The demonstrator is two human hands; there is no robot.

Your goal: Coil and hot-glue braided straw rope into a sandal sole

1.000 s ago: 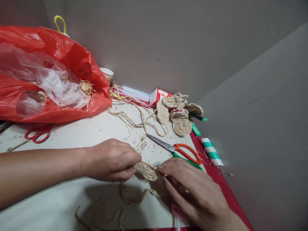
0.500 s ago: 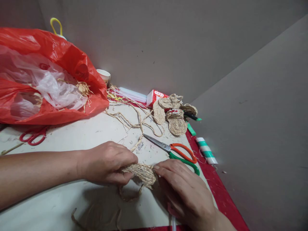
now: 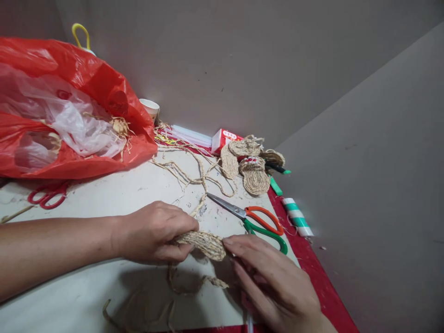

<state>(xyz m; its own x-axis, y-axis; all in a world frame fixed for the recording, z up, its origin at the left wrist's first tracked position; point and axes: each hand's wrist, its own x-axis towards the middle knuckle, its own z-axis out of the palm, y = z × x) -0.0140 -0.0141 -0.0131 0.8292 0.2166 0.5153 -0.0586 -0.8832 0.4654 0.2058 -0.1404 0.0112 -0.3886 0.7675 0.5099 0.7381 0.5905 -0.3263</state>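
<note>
My left hand (image 3: 159,233) is closed round one end of a small braided straw sole (image 3: 204,245), holding it above the table. The sole's rounded end points toward my right hand (image 3: 274,280). That hand's fingers are bent, with the index fingertip at the edge of the sole. Whatever sits between its thumb and fingers is mostly hidden; a pinkish bit shows below the palm. Under the sole hangs a loose straw braid end (image 3: 215,281). Large scissors (image 3: 243,215) with one orange and one green handle lie beyond my hands.
A red plastic bag (image 3: 138,155) holding straw covers the back left, with small red scissors (image 3: 50,196) before it. Finished straw slippers (image 3: 255,178) lie by a red and white box (image 3: 222,140). A green-and-white roll (image 3: 297,217) rests at the right edge. Long braid (image 3: 201,173) trails across the white tabletop.
The loose braid end has dropped away from the sole and lies lower. My right hand's thumb and fingers have spread slightly apart, and the sole has tilted a little. My left hand keeps its hold.
</note>
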